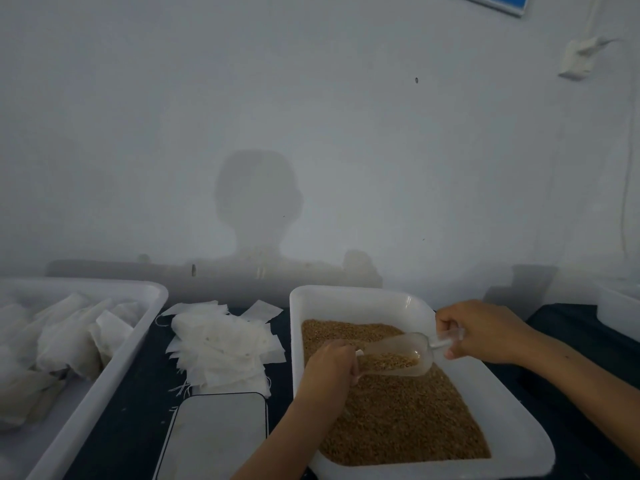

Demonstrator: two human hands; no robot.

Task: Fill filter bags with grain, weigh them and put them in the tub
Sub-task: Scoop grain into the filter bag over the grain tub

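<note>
Just left of the left hand's (330, 363) curled fingers, a flat grey scale (216, 434) is lying on the dark table (128, 424). The left hand is hovering over the grain (398, 417) in the white tray (346, 303), its fingers closed round something at the mouth of the scoop (398, 355); only a small white edge is showing there, too little to tell whether it is a filter bag. The clear scoop is carrying a little grain and pointing toward those fingers. The right hand (481, 332) is gripping the scoop's handle, fingers wrapped round it, above the tray's far right part. Beyond the scale, a loose pile of empty filter bags (221, 344) is lying left of the left-hand fingers. Farther left, the white tub (138, 327) is holding filled bags (65, 341). On the wall behind, the person's shadow (258, 202) is showing.
</note>
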